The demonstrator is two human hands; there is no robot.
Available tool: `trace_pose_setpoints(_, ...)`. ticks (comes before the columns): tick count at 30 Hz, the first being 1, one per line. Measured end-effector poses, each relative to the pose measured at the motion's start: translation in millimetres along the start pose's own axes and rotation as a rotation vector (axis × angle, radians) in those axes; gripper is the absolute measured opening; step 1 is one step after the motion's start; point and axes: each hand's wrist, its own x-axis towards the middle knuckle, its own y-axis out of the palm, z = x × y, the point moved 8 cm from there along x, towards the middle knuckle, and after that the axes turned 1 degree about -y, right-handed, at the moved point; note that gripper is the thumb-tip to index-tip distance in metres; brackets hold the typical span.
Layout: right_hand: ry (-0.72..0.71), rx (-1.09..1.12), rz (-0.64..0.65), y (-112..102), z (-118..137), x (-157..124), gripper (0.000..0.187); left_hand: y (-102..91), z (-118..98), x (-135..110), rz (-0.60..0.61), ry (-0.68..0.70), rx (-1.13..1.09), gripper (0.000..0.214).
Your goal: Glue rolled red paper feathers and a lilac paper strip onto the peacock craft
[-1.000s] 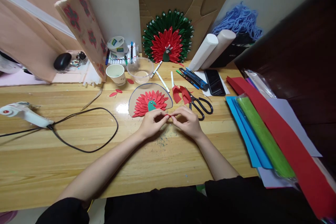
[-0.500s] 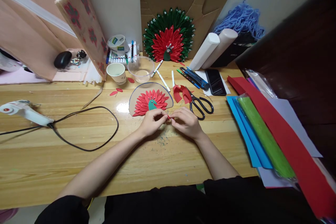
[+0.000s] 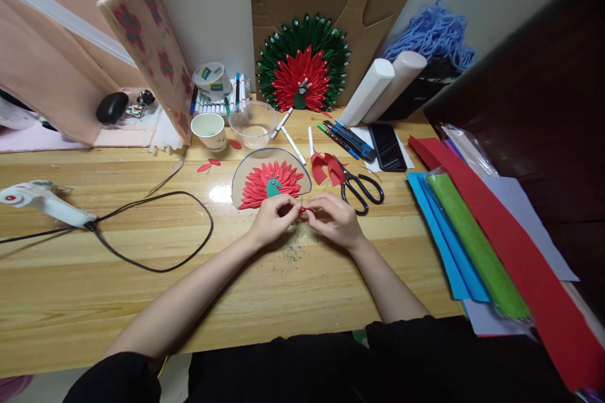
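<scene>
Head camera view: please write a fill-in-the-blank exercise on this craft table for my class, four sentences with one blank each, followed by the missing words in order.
1. The left hand and right hand hold a small piece coloured ____.
2. The scissors have handles coloured ____.
3. The glue gun lies on the person's ____ side.
4. The larger peacock has outer feathers coloured ____.

Missing words: red; black; left; green.

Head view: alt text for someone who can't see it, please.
Left hand and right hand pinch a small red piece over a wooden table. Just beyond lies a red-feathered peacock craft; black-handled scissors lie right, a white glue gun far left.
</scene>
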Motion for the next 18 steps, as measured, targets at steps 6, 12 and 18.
trace_pose_setpoints(6, 0.513, 0.46, 0.081, 18, -33, -7, 0.019, 1.1, -8, -2, -0.019, 0.093, 0.107, 0.021)
trace_pose_setpoints(12, 0.617, 0.481, 0.078, 16, -41, -8, 0.021, 4.0, -11, -4, -0.001, 0.129, 0.188, 0.021)
trace_pose_setpoints(18, 0.685, 0.57, 0.055, 16, -47, -10, 0.021, 4.0, -12, -5, -0.018, 0.134, 0.215, 0.024)
